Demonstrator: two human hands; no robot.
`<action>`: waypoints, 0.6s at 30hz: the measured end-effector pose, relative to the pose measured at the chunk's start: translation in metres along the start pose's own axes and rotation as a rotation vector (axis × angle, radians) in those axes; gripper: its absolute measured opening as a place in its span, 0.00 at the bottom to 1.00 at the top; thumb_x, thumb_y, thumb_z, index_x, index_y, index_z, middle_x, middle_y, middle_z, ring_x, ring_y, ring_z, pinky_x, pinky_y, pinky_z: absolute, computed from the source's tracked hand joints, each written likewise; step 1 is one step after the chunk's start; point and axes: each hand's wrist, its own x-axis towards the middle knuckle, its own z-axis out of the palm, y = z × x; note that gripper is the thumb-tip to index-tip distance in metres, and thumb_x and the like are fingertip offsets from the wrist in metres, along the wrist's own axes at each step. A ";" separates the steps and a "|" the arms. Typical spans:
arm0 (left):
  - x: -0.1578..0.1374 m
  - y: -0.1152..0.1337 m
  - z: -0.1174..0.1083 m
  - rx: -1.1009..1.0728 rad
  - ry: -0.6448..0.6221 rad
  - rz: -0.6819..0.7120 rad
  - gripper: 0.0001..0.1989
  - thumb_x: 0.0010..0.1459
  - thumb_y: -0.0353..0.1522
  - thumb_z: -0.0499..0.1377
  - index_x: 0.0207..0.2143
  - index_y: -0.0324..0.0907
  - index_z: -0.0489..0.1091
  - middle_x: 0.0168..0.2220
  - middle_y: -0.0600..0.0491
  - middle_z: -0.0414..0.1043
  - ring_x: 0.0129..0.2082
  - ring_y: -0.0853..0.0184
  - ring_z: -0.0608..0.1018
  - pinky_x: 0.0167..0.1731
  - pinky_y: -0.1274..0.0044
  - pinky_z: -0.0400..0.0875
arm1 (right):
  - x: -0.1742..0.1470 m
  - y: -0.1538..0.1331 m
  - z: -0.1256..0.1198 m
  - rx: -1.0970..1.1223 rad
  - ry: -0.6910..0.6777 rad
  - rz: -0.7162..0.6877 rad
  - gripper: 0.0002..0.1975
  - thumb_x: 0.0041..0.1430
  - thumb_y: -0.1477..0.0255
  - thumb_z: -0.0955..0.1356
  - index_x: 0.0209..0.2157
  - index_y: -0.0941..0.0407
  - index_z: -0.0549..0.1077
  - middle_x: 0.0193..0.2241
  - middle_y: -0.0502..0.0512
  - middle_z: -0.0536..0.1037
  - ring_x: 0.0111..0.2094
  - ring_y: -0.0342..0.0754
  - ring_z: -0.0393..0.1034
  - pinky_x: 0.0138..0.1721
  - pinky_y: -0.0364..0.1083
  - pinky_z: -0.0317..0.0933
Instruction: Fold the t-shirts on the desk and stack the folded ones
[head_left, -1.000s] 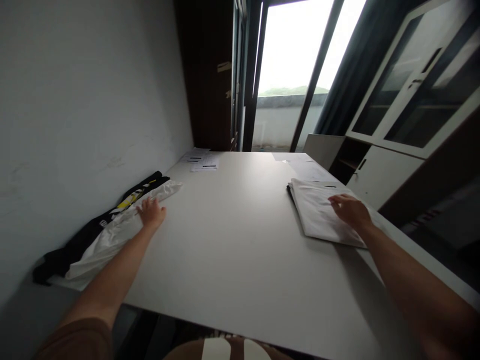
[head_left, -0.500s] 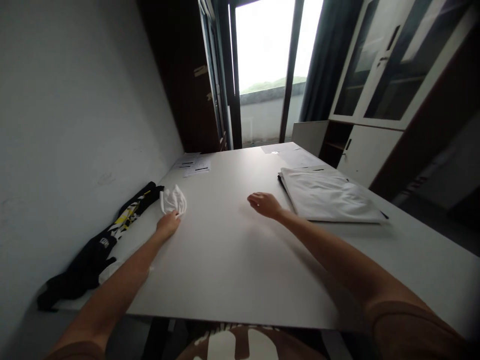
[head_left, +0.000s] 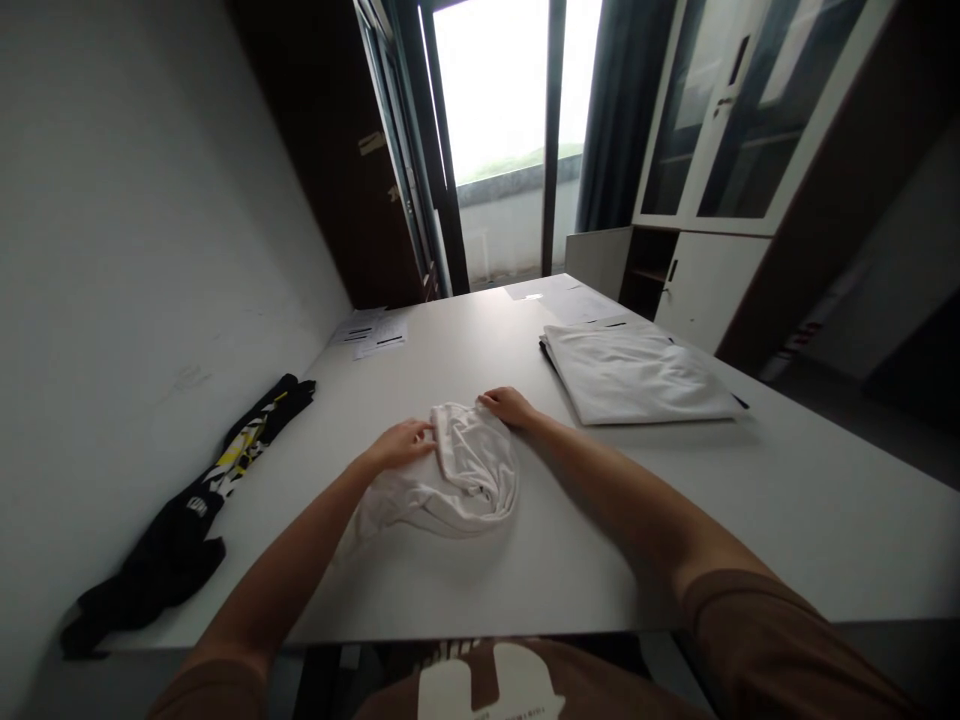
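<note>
A crumpled white garment point(head_left: 472, 470) lies bunched on the table in front of me, its tail trailing left beneath my left forearm. My left hand point(head_left: 405, 443) is at the cloth's upper left edge, fingers apart and touching it. At its upper right edge my right hand point(head_left: 510, 406) has its fingers closed on the fabric. Farther right rests a flat folded stack of white cloth point(head_left: 637, 375), with a dark layer showing under its edges. Neither hand touches that stack.
A black garment with a yellow and white pattern point(head_left: 187, 520) lies along the table's left edge by the wall. Papers point(head_left: 382, 335) are at the far left, with more sheets point(head_left: 574, 302) at the far right. A white cabinet point(head_left: 712, 280) stands beyond the table.
My left hand has brought the white garment rightward from beside the black one to the table's middle. My right hand, empty before, now grips its edge. The view has shifted slightly.
</note>
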 end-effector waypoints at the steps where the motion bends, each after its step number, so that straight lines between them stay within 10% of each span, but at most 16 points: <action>1: 0.004 -0.003 0.006 0.027 -0.007 0.014 0.22 0.54 0.45 0.68 0.50 0.47 0.80 0.41 0.47 0.79 0.39 0.58 0.79 0.42 0.74 0.69 | -0.001 -0.002 0.001 0.012 -0.007 -0.001 0.23 0.70 0.58 0.62 0.30 0.55 0.81 0.26 0.52 0.79 0.28 0.44 0.65 0.31 0.42 0.54; 10: 0.045 0.006 0.051 -0.284 0.019 -0.104 0.07 0.51 0.33 0.69 0.29 0.45 0.72 0.30 0.52 0.75 0.39 0.58 0.77 0.42 0.73 0.67 | -0.009 -0.012 0.004 0.068 0.040 -0.088 0.26 0.66 0.60 0.70 0.63 0.53 0.71 0.44 0.56 0.81 0.43 0.49 0.73 0.46 0.44 0.62; 18: 0.053 -0.006 0.044 -1.001 0.193 -0.192 0.22 0.54 0.45 0.65 0.44 0.39 0.71 0.37 0.48 0.79 0.36 0.61 0.80 0.38 0.74 0.74 | -0.013 -0.011 -0.001 -0.126 0.118 -0.032 0.07 0.61 0.73 0.68 0.41 0.55 0.75 0.40 0.58 0.79 0.43 0.51 0.70 0.44 0.45 0.59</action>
